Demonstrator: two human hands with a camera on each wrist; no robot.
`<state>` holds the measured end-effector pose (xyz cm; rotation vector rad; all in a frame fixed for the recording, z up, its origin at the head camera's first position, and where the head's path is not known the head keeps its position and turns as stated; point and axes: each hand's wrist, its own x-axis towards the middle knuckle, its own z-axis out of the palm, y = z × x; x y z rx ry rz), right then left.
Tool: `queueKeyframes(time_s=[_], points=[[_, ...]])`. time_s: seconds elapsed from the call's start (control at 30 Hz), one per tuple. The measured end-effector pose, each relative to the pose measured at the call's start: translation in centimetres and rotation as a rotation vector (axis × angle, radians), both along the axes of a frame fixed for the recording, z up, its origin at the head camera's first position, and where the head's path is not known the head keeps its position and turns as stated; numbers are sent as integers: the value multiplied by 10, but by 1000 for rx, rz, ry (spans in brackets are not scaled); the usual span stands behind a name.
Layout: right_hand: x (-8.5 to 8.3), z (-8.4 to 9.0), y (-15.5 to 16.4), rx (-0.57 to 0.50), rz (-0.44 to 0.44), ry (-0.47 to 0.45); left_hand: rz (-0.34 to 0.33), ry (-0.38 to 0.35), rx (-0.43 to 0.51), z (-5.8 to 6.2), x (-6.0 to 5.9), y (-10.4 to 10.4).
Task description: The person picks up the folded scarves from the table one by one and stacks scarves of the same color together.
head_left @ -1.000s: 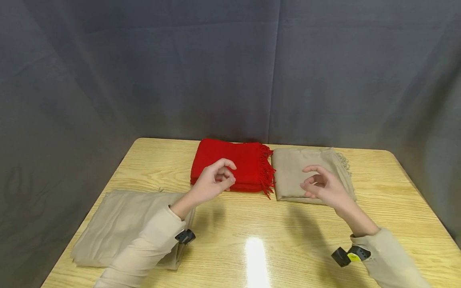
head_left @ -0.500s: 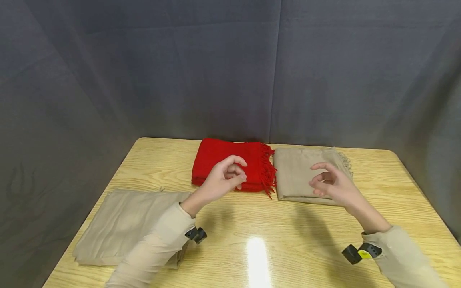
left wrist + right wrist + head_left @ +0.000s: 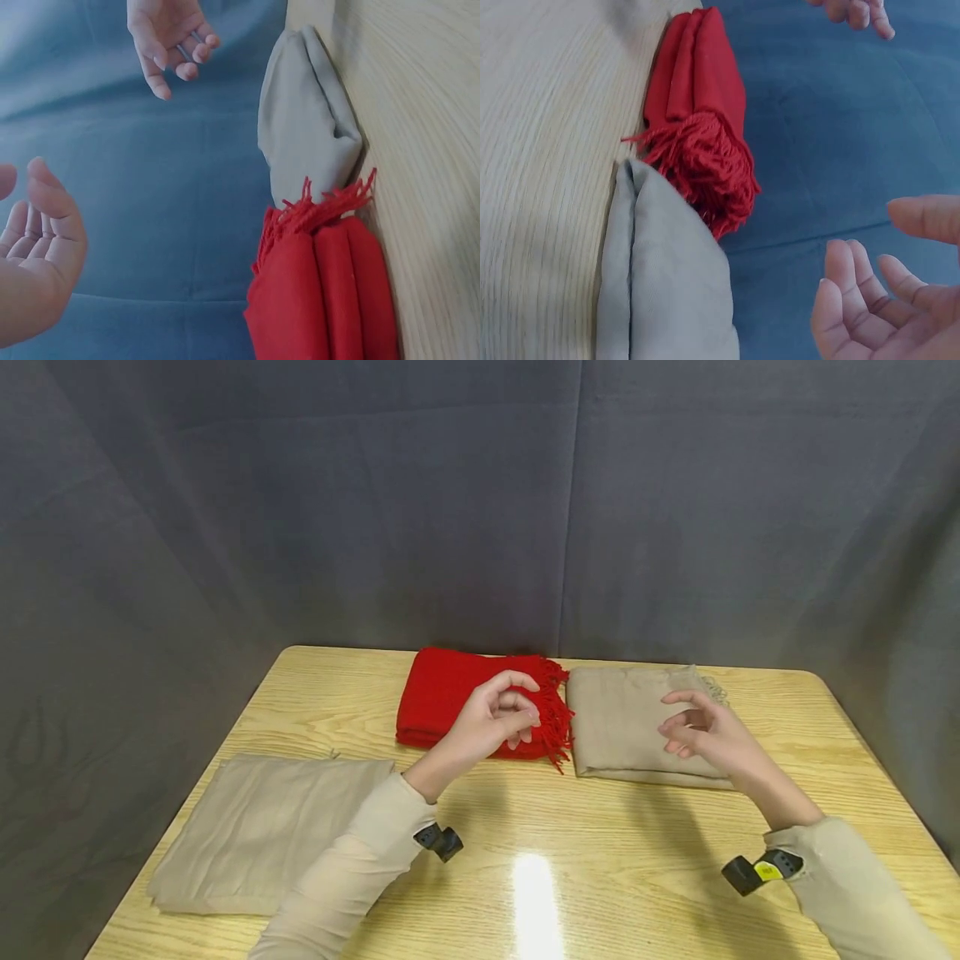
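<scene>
Both hands had been carried forward and to the right since the earlier frames. The left hand [image 3: 491, 722] was held above the fringed end of the red scarf [image 3: 450, 702], and the right hand [image 3: 701, 735] above the beige scarf [image 3: 630, 718]; from the wrist views neither cloth appeared to be touched. Fingers were kept loosely curled, with thumb and fingertips apart, and nothing was gripped by either hand.

The red scarf was seen folded into a thick pad at the back of the wooden table [image 3: 600, 860], its tassels brushing the edge of the beige scarf just beside it. A 2nd beige cloth [image 3: 262, 827] was laid flat at the near left corner.

The red scarf was judged soft, light and floppy, likely to unfold if lifted by 1 layer. It was thought best taken by the folded edge, all layers pinched together, not by the loose fringe.
</scene>
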<state>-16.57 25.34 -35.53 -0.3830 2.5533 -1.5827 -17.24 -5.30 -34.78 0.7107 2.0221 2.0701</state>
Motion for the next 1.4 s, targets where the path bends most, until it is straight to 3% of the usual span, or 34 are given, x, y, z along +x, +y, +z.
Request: queueKeyframes(time_s=[0.2, 0.5, 0.83, 1.07, 1.4], points=[[-11, -7, 12, -73, -30, -56, 30, -36, -15, 0, -8, 10], [-22, -16, 30, -132, -40, -171, 71, -122, -16, -10, -27, 19], [-35, -26, 43, -175, -3, -278, 12, -182, -91, -19, -42, 32], [-41, -33, 56, -161, -41, -283, -47, -229, -89, -28, -52, 37], [-49, -38, 68, -130, -145, -308, 31, -282, -149, -38, -67, 48]])
